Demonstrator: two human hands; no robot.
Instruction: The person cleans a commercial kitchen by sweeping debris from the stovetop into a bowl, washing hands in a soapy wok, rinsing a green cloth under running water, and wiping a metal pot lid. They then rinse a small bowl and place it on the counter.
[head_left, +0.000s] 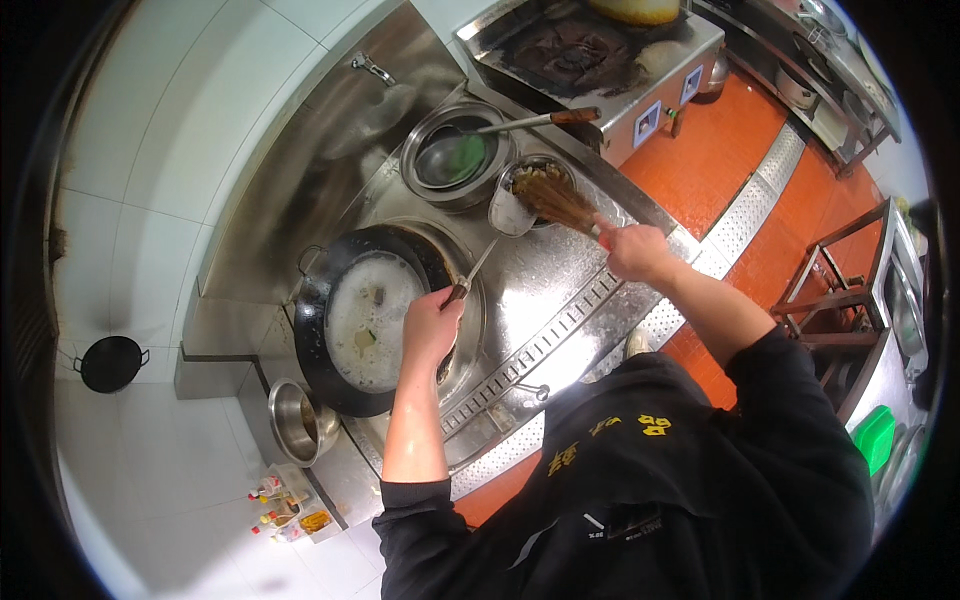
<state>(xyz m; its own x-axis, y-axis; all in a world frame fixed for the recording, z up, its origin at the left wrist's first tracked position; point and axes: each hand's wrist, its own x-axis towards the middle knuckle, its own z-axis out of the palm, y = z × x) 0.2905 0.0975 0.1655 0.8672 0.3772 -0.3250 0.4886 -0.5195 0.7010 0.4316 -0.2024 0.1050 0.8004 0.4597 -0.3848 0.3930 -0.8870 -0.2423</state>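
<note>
My left hand (433, 324) grips the dark handle of a metal ladle (513, 214) above the near side of a black wok. The ladle's bowl is at the edge of a round metal container (564, 166), whose contents are mostly hidden. My right hand (637, 251) holds a bamboo wok brush (553, 196), its bristles over that container and against or just above the ladle's bowl. Cloudy, foamy liquid (375, 300) with a few scraps floating in it fills the middle of the wok (315, 360), which sits tilted on the stove's burner ring.
Behind the container, a metal pot (409, 169) holds a strainer or bowl, with a wooden-handled utensil (540, 120) across it. A tap (373, 69) juts from the steel splashback. A steel bowl (289, 424) and several bottles (274, 514) stand left. Another stove (577, 56) is beyond.
</note>
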